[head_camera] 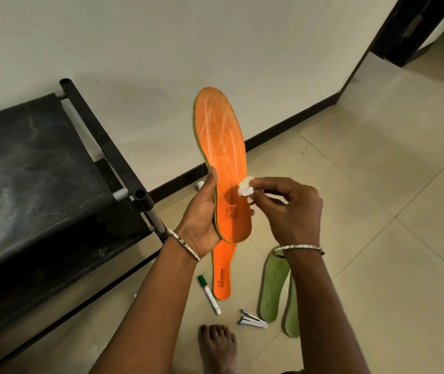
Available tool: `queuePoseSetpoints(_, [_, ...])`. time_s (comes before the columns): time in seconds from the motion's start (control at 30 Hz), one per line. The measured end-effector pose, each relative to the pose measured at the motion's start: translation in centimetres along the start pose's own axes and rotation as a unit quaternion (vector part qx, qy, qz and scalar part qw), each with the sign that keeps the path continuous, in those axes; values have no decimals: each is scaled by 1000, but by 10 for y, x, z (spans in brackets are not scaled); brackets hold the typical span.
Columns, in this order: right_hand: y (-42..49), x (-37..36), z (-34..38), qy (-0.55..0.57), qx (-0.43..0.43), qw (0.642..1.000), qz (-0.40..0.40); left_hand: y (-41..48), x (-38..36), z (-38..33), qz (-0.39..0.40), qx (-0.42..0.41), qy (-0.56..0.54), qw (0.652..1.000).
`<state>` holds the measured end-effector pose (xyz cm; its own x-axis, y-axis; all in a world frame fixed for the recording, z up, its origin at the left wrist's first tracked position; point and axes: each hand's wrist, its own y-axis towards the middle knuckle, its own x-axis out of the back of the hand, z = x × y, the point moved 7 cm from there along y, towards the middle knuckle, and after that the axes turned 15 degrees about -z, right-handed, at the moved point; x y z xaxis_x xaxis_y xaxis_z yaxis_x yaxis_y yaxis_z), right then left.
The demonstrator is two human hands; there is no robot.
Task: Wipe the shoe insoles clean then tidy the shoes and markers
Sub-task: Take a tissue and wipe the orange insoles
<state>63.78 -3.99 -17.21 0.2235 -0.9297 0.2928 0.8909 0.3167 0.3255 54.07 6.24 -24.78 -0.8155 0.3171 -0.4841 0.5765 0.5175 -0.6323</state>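
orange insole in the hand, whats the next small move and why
Probably slide the white wad up toward the toe. The right hand pinches it against the orange insole in its lower half, where a darker patch shows, while pale streaks cover the forefoot above. The left hand grips the heel end.

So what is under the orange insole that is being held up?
A second orange insole lies on the floor below the held insole; only its printed end shows. Its other end is covered by the held insole and the left hand.
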Motion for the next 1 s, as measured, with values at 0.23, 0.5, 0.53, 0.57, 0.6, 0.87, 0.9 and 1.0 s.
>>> queuePoseSetpoints(0.23, [1,2,-7,-13,-2,1000,-5,3,13,-8,-103,-64,67,990])
queuePoseSetpoints(0.5, [-1,-2,1,-82,84,993,-5,3,21,-16,-140,-114,119,976])
queuePoseSetpoints(0.53, [-1,-2,2,-88,91,992,-8,4,22,-16,-146,-121,138,972])
queuePoseSetpoints(0.57, [-1,-3,2,-93,97,991,-7,3,23,-16,-149,-124,150,970])
queuePoseSetpoints(0.6, [-3,-5,2,-98,105,990,-1,2,23,-16,-149,-125,155,969])
queuePoseSetpoints(0.87, [-11,-19,-5,-109,61,992,34,0,19,-12,-127,-83,89,984])
queuePoseSetpoints(0.9, [-12,-21,-2,-91,57,992,63,0,19,-13,-130,-87,86,984])
queuePoseSetpoints(1.0, [-25,-35,12,-75,98,978,169,0,17,-13,-131,-107,99,981])
